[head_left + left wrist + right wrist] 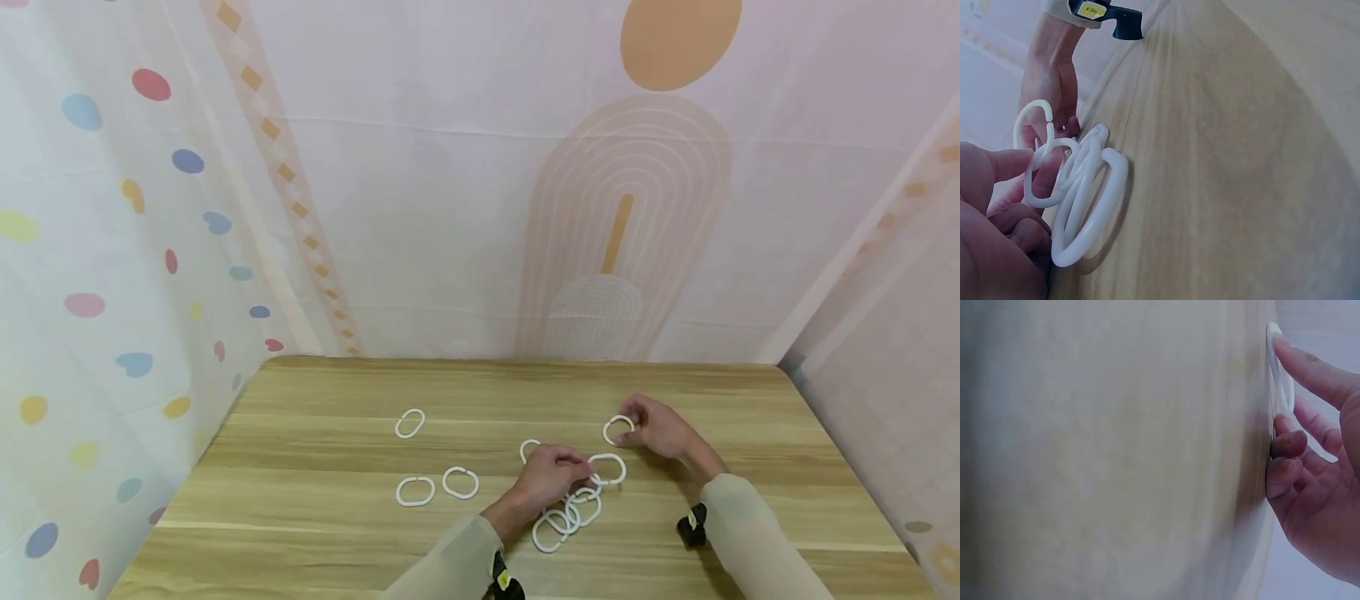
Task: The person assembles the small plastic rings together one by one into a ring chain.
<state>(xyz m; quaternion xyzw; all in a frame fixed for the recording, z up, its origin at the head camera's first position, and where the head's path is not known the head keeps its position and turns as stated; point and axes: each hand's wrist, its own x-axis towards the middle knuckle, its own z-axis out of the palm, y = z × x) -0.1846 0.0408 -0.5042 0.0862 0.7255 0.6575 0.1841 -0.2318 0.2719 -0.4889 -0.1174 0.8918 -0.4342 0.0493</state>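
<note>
My left hand [551, 479] pinches one white plastic chain link [1029, 181] between thumb and fingers. Several joined links [573, 512] trail from it onto the wooden table. One chain link [621, 471] sticks out to the right of the left fingertips. Farther right, my right hand [660, 427] holds a separate white link [606, 429] at its edge. In the right wrist view, the thumb and fingers of the right hand [1322, 437] lie around that link [1280, 381], close to the tabletop. Another loose link [528, 446] is partly hidden behind the left hand.
Three loose white links lie left of my hands: a far link [410, 423], a near link [416, 492] and one closer link [461, 483]. The wooden table [315, 533] ends at a patterned cloth backdrop [435, 250] behind and at the left.
</note>
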